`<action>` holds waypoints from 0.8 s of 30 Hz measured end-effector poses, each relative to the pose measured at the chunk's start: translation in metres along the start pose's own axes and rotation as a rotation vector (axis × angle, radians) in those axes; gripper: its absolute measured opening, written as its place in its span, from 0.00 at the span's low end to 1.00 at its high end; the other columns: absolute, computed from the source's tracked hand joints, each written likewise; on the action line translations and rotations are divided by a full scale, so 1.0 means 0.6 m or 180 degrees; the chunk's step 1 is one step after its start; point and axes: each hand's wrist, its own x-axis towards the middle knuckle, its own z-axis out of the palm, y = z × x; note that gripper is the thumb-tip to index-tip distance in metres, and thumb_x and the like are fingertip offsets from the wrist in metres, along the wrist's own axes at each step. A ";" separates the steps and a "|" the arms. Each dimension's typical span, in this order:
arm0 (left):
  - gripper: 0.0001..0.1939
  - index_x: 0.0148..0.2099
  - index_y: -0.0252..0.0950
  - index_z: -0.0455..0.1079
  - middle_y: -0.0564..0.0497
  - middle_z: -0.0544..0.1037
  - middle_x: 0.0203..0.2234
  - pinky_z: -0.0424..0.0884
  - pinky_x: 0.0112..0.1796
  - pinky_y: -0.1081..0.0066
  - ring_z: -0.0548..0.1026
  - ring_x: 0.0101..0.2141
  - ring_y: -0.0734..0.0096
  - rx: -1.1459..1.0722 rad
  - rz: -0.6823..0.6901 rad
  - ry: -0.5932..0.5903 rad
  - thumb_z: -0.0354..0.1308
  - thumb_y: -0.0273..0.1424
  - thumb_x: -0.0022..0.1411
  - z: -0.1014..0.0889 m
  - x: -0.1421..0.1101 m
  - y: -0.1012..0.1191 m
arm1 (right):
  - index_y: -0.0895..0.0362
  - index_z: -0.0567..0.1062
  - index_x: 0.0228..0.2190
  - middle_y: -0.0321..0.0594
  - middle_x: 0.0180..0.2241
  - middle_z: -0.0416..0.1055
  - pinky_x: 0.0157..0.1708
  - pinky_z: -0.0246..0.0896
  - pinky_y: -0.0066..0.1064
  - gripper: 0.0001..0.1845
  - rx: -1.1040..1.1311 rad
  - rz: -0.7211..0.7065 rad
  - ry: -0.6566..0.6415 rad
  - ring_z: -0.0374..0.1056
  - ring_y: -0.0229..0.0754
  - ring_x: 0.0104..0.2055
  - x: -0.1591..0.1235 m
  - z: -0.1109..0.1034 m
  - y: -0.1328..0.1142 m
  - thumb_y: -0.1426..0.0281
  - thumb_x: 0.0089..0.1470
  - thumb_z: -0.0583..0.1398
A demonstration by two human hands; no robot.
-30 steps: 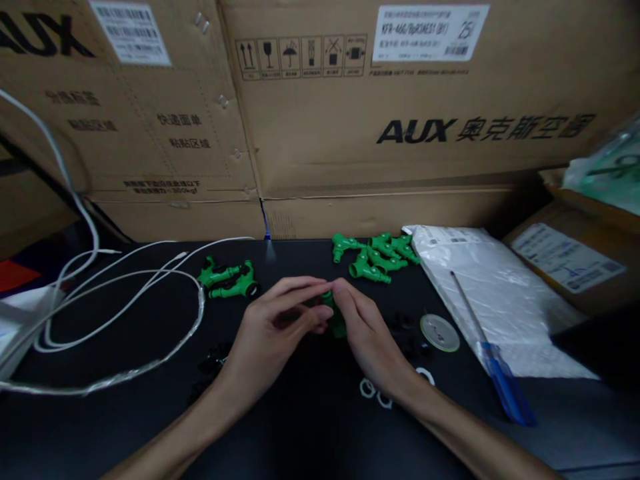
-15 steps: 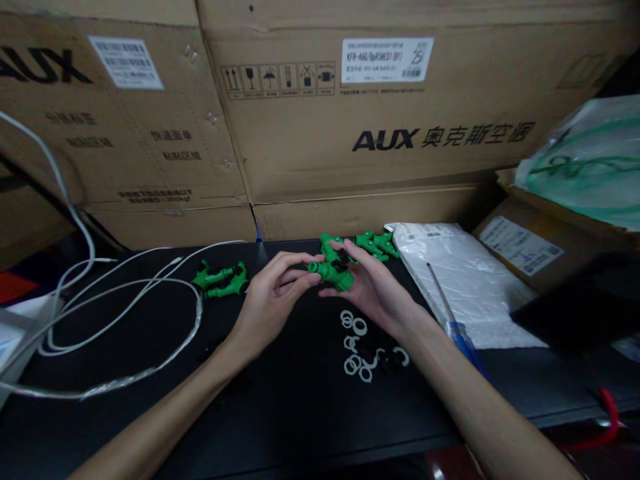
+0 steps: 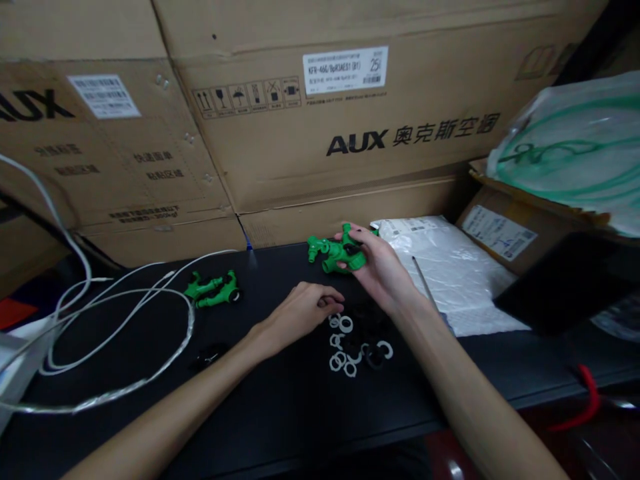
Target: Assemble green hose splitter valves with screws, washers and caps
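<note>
Keep the grip light and steady: the right hand (image 3: 384, 265) has its fingers round a green fitting (image 3: 357, 260) near other fittings (image 3: 316, 248), while the left hand (image 3: 303, 312) curls its fingers beside white rings (image 3: 341, 325), whether holding anything I can't tell. Cartons (image 3: 280, 167) back the dark table (image 3: 290, 413), where small black parts (image 3: 374, 357) blend in.

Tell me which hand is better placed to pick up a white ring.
Probably the left hand: it is close to the white rings, nothing visibly held; the right hand grips a green fitting.
</note>
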 end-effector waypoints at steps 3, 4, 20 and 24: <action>0.14 0.51 0.37 0.80 0.47 0.83 0.36 0.72 0.37 0.68 0.80 0.36 0.64 0.0204 0.0210 0.0004 0.59 0.34 0.67 0.004 0.011 0.008 | 0.55 0.75 0.40 0.37 0.34 0.77 0.27 0.58 0.31 0.14 0.0006 0.0092 -0.0086 0.70 0.42 0.36 -0.007 0.008 0.005 0.67 0.50 0.67; 0.13 0.49 0.37 0.81 0.47 0.83 0.35 0.72 0.37 0.67 0.79 0.34 0.64 0.0211 0.0263 0.0017 0.60 0.33 0.66 0.005 0.014 0.010 | 0.55 0.75 0.41 0.37 0.34 0.77 0.27 0.58 0.31 0.14 0.0013 0.0142 -0.0118 0.70 0.41 0.36 -0.009 0.010 0.007 0.65 0.52 0.66; 0.10 0.41 0.35 0.80 0.47 0.83 0.34 0.72 0.38 0.65 0.78 0.35 0.62 -0.0517 -0.0089 0.0344 0.63 0.35 0.61 -0.004 0.023 -0.008 | 0.56 0.76 0.37 0.37 0.31 0.76 0.34 0.61 0.34 0.13 -0.0077 0.0633 -0.0616 0.70 0.41 0.33 -0.024 0.022 0.013 0.60 0.55 0.63; 0.13 0.41 0.37 0.82 0.49 0.85 0.33 0.73 0.40 0.64 0.80 0.36 0.60 -0.0791 -0.0240 0.0331 0.66 0.39 0.58 -0.023 0.002 -0.024 | 0.58 0.78 0.35 0.38 0.30 0.75 0.37 0.62 0.35 0.12 -0.0178 0.0587 -0.0697 0.68 0.41 0.33 -0.026 0.024 0.016 0.61 0.55 0.64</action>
